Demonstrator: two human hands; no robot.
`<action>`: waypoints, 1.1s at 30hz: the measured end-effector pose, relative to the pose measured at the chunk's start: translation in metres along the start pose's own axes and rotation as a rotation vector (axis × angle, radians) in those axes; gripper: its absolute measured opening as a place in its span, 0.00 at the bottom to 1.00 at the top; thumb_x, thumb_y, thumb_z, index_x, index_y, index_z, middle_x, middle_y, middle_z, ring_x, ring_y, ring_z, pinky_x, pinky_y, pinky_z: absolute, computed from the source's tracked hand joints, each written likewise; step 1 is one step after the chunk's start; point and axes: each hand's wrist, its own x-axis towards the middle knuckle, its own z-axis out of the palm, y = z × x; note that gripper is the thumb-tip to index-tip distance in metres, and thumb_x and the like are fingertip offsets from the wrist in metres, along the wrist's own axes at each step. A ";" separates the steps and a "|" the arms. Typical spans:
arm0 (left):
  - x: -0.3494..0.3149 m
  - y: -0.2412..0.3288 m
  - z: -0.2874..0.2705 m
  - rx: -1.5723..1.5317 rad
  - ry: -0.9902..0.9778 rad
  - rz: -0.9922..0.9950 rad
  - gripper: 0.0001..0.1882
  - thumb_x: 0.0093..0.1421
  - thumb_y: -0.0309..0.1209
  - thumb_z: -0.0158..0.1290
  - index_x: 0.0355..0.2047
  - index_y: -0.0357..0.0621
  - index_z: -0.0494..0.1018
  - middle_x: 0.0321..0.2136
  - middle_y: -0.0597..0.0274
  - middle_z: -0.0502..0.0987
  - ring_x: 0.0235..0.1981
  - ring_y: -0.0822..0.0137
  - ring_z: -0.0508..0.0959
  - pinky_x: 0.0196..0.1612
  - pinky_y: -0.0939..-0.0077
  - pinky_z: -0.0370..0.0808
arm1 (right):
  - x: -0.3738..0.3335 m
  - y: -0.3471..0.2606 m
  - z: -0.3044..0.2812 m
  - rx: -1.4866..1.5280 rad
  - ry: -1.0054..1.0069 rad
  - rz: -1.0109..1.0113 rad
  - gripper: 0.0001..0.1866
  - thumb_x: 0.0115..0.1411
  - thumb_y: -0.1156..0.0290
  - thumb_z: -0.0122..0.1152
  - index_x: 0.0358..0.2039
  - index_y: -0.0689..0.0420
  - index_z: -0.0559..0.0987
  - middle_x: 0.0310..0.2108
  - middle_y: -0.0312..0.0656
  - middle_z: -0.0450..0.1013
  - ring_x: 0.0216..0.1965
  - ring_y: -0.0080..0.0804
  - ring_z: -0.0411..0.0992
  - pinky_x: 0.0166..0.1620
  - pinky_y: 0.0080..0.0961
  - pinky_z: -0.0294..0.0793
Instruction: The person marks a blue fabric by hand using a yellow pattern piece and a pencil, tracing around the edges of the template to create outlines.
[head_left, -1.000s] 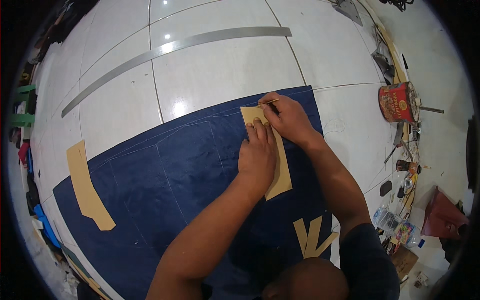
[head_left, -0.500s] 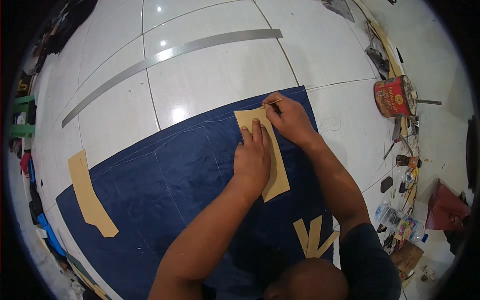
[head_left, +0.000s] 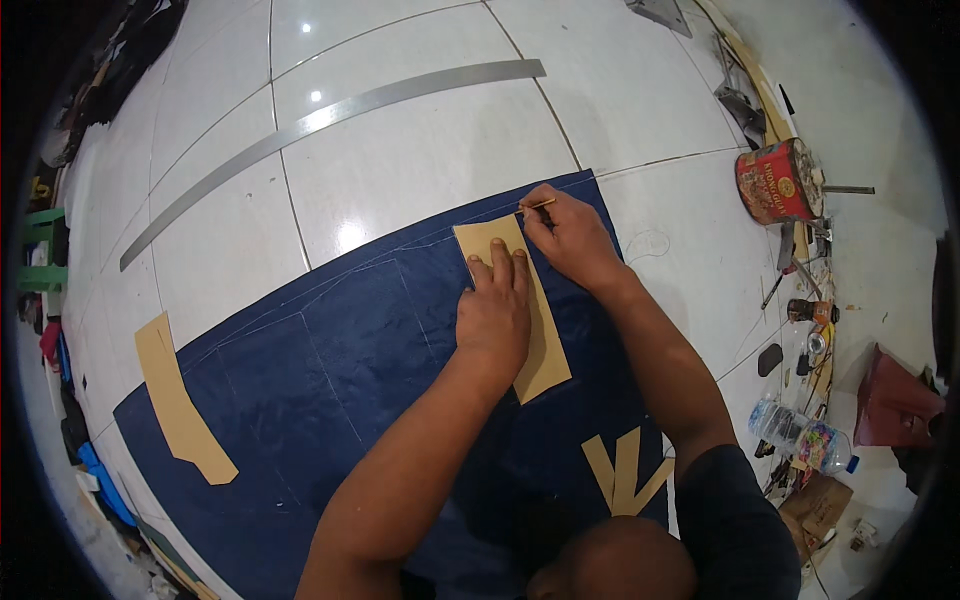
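Observation:
A tan cardboard pattern piece, long and narrow, lies on a dark blue cloth that is spread over the floor. My left hand rests on the piece, fingers stretched out and pressing on its upper part. At the piece's upper right corner, my right hand pinches a thin yellowish pencil, its tip close to the cardboard edge. Thin pale lines run across the cloth to the left of the piece and along its far edge.
Another cardboard pattern piece lies at the cloth's left edge, with narrow cardboard strips near my right elbow. Beyond the cloth is a long metal ruler. A red tin, a plastic bottle and small tools line the right side.
The view has shifted slightly. My right hand has moved the pencil tip a little along the top edge to the right corner of the pattern piece. My left hand stays on the cardboard.

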 end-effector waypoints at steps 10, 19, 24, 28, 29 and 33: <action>0.002 -0.001 0.006 -0.018 0.019 0.010 0.65 0.39 0.46 0.75 0.72 0.40 0.50 0.70 0.42 0.53 0.67 0.39 0.62 0.52 0.61 0.81 | -0.020 0.006 0.006 -0.090 0.034 -0.161 0.07 0.63 0.73 0.58 0.40 0.59 0.77 0.36 0.49 0.77 0.36 0.49 0.77 0.40 0.37 0.77; -0.001 -0.002 -0.005 -0.021 0.028 0.025 0.45 0.56 0.35 0.61 0.71 0.40 0.54 0.69 0.42 0.54 0.66 0.38 0.63 0.48 0.66 0.83 | -0.076 -0.001 -0.008 -0.237 -0.016 -0.329 0.07 0.61 0.72 0.61 0.38 0.59 0.74 0.35 0.44 0.75 0.38 0.43 0.77 0.39 0.36 0.79; 0.001 -0.002 -0.007 -0.008 -0.028 0.041 0.54 0.49 0.40 0.68 0.71 0.40 0.53 0.70 0.43 0.53 0.66 0.38 0.62 0.48 0.65 0.83 | -0.067 0.002 0.000 -0.261 0.033 -0.319 0.08 0.60 0.73 0.62 0.39 0.58 0.74 0.36 0.42 0.74 0.37 0.42 0.76 0.39 0.35 0.79; -0.003 -0.002 -0.015 0.006 -0.098 0.021 0.62 0.43 0.45 0.74 0.72 0.40 0.50 0.70 0.43 0.52 0.67 0.39 0.62 0.49 0.64 0.83 | -0.118 -0.003 -0.002 -0.294 -0.058 -0.279 0.09 0.60 0.73 0.61 0.41 0.56 0.74 0.37 0.41 0.73 0.37 0.40 0.76 0.39 0.33 0.80; -0.003 -0.002 -0.016 0.013 -0.098 0.027 0.62 0.43 0.45 0.74 0.72 0.40 0.50 0.70 0.43 0.52 0.67 0.39 0.62 0.49 0.64 0.83 | -0.132 -0.005 -0.003 -0.296 -0.061 -0.287 0.09 0.59 0.73 0.61 0.41 0.56 0.74 0.37 0.40 0.73 0.37 0.40 0.76 0.39 0.33 0.80; -0.002 -0.003 -0.015 -0.040 -0.076 0.016 0.66 0.38 0.44 0.77 0.72 0.42 0.49 0.70 0.43 0.52 0.67 0.39 0.61 0.55 0.58 0.80 | -0.158 -0.008 -0.007 -0.257 -0.019 -0.287 0.09 0.59 0.74 0.61 0.40 0.56 0.74 0.37 0.40 0.74 0.38 0.39 0.77 0.39 0.34 0.79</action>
